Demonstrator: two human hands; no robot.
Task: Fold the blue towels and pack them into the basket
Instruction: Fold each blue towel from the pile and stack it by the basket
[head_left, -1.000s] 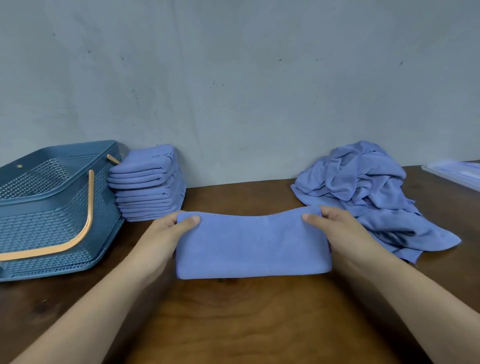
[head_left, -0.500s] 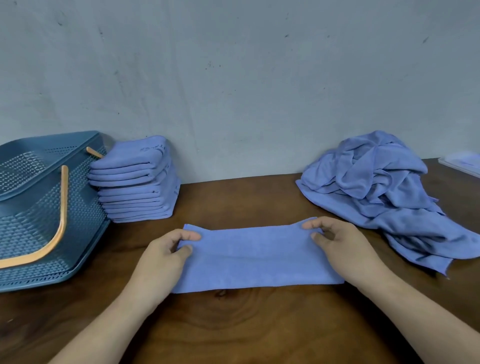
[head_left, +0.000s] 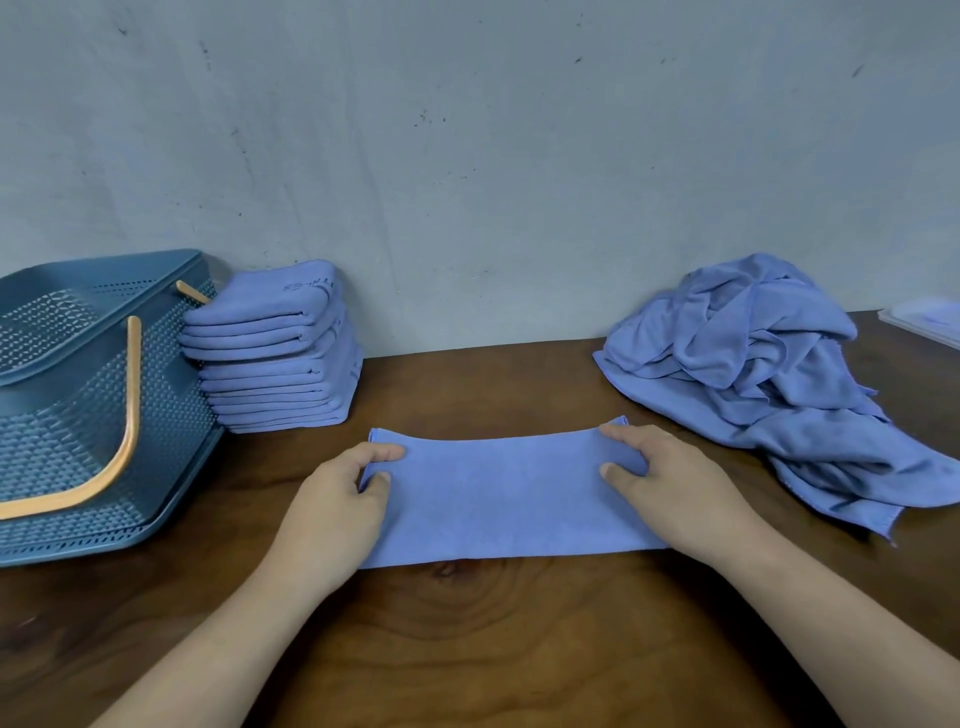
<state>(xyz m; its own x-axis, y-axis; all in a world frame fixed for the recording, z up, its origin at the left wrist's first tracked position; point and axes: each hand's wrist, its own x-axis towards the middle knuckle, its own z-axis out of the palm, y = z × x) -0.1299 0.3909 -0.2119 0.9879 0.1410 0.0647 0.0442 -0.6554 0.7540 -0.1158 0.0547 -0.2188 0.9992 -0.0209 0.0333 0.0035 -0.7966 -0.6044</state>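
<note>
A blue towel (head_left: 498, 493), folded into a long strip, lies flat on the wooden table (head_left: 467, 649) in front of me. My left hand (head_left: 337, 504) pinches its left end between thumb and fingers. My right hand (head_left: 670, 483) pinches its right end the same way. A stack of several folded blue towels (head_left: 275, 353) stands against the wall at the left. Right beside that stack sits the blue perforated basket (head_left: 67, 415) with an orange handle (head_left: 122, 447). A heap of unfolded blue towels (head_left: 769, 374) lies at the right.
A grey wall runs along the back of the table. A pale flat lid or tray (head_left: 930, 322) shows at the far right edge. Bare wood lies between the strip and the table's near edge.
The folded strip has come down from slightly raised to flat on the table. Both hands stayed at its ends.
</note>
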